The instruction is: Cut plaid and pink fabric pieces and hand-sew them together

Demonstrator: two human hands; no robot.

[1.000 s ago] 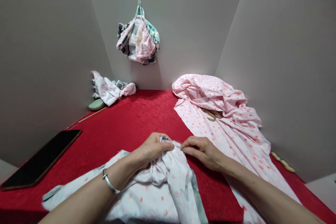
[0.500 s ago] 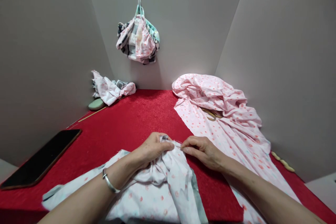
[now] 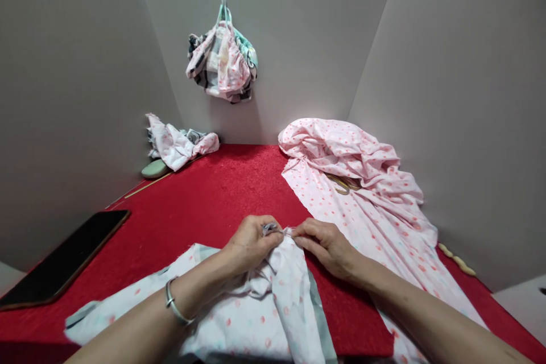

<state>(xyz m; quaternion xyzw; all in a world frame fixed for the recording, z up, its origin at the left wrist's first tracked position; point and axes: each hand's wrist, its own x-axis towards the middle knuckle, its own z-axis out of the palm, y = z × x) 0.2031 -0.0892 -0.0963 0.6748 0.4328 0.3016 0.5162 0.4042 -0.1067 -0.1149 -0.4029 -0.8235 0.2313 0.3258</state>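
A white cloth with pink dots [image 3: 256,318] lies bunched on the red mat [image 3: 205,205] close to me. My left hand [image 3: 249,242] is closed round a gathered fold of this cloth at its top edge. My right hand [image 3: 324,244] pinches the same edge just to the right, and the fingertips of both hands nearly touch. A silver bangle [image 3: 173,302] sits on my left wrist.
A larger pink dotted fabric [image 3: 362,182] runs along the right side, with scissors [image 3: 343,183] lying on it. Fabric scraps [image 3: 179,145] and a green object [image 3: 156,169] sit at the back left. A bundle of cloth pieces [image 3: 224,62] hangs on the back wall. A dark phone [image 3: 63,259] lies left.
My right hand has moved slightly left, closer to my left hand at the cloth's edge. The view has shifted a little.
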